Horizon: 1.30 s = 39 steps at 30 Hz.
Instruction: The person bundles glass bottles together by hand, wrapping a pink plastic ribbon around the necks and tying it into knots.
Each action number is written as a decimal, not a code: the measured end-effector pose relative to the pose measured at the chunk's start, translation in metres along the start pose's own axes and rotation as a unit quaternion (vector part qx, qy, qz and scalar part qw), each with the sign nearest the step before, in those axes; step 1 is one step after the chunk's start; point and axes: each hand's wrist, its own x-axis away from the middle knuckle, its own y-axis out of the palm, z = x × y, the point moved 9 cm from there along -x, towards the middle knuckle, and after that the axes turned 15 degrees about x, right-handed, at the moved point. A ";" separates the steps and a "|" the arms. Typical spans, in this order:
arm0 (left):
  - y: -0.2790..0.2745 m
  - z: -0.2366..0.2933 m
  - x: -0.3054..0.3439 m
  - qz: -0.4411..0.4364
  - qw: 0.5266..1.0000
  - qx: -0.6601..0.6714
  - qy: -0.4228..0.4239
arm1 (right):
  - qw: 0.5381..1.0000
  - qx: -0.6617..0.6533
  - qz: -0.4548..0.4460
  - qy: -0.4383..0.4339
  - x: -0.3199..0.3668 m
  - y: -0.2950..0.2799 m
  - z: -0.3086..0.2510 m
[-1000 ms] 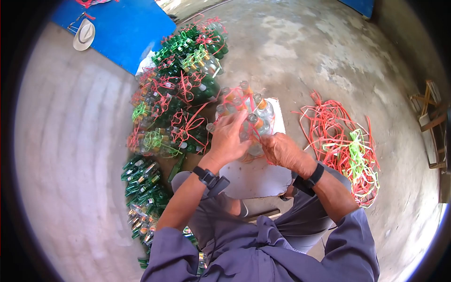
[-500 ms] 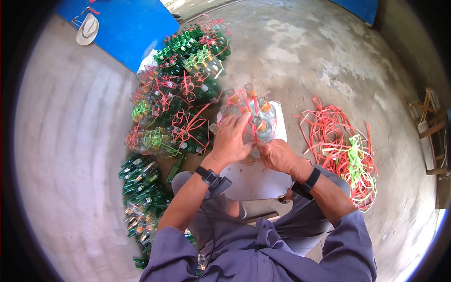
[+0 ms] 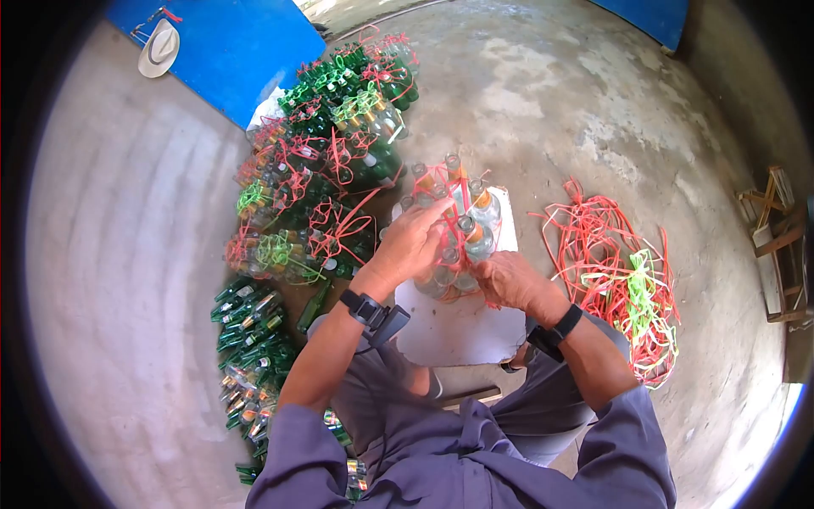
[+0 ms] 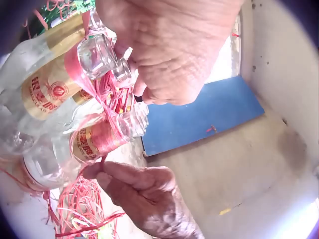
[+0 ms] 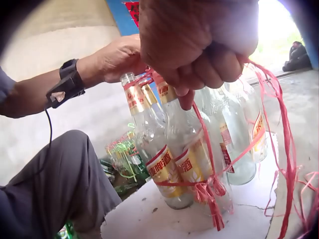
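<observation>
A bundle of clear glass bottles with gold and red labels stands upright on a white board. Red plastic twine binds the bottles around their bodies, with a knot at the front, and more winds about the necks. At the bottle tops, my left hand has its fingers bent in among the necks and the twine; its fingertips are partly hidden. Beside the near right bottle, my right hand pinches a twine strand close to a bottle neck. Loose ends trail from that fist in the right wrist view.
Green and clear bottles, many tied with red and green twine, crowd the floor on the left. A tangled heap of red and green twine lies on the right. Farther off are a blue panel, a pale hat and a wooden frame.
My left hand has drawn slightly up and left over the bottle tops. The right hand stays near the bundle's right side, and the view has shifted a little.
</observation>
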 end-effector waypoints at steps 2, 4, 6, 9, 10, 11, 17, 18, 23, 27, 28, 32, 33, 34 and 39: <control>0.001 -0.001 -0.004 -0.003 1.000 0.000 0.005 | 0.999 -0.028 0.013 -0.017 0.000 0.001 0.000; 0.003 -0.002 -0.010 -0.004 1.000 0.000 0.009 | 0.995 -0.009 0.090 -0.042 0.004 -0.017 -0.006; 0.000 0.011 -0.014 0.024 0.995 -0.042 0.087 | 0.996 -0.013 0.092 -0.017 0.007 -0.024 -0.010; -0.013 0.029 -0.023 0.085 0.982 -0.084 0.145 | 0.996 0.020 0.084 0.005 0.007 -0.021 -0.011; -0.015 0.033 -0.025 0.085 0.982 -0.084 0.146 | 0.996 0.058 0.074 0.001 0.006 -0.018 -0.011; -0.014 0.042 -0.031 0.057 0.984 -0.114 0.128 | 0.995 0.059 0.075 0.002 0.005 -0.014 -0.008; 0.007 0.023 -0.044 -0.013 0.963 -0.227 0.146 | 0.999 0.026 0.041 -0.012 0.003 -0.013 -0.008; 0.009 0.016 -0.047 -0.023 0.963 -0.232 0.133 | 0.998 0.032 0.055 -0.001 0.004 -0.019 -0.009; 0.010 0.011 -0.052 -0.042 0.963 -0.227 0.136 | 0.997 0.062 0.032 0.027 0.000 -0.010 -0.002; 0.003 0.019 -0.049 -0.031 0.961 -0.215 0.169 | 0.989 0.067 0.117 0.064 -0.002 -0.018 0.005; 0.003 0.020 -0.048 -0.032 0.962 -0.214 0.168 | 0.987 0.066 0.124 0.075 -0.003 -0.022 0.006; -0.002 0.038 -0.043 -0.022 0.950 -0.248 0.189 | 0.985 0.061 0.134 0.088 -0.008 -0.029 0.006; -0.003 0.042 -0.041 -0.026 0.946 -0.259 0.193 | 0.985 0.061 0.136 0.091 -0.009 -0.025 0.009; -0.004 0.043 -0.039 -0.026 0.946 -0.258 0.192 | 0.984 0.061 0.138 0.094 -0.010 -0.023 0.010; -0.012 0.032 -0.039 -0.030 0.936 -0.302 0.176 | 0.985 0.046 0.135 0.098 -0.011 -0.032 0.006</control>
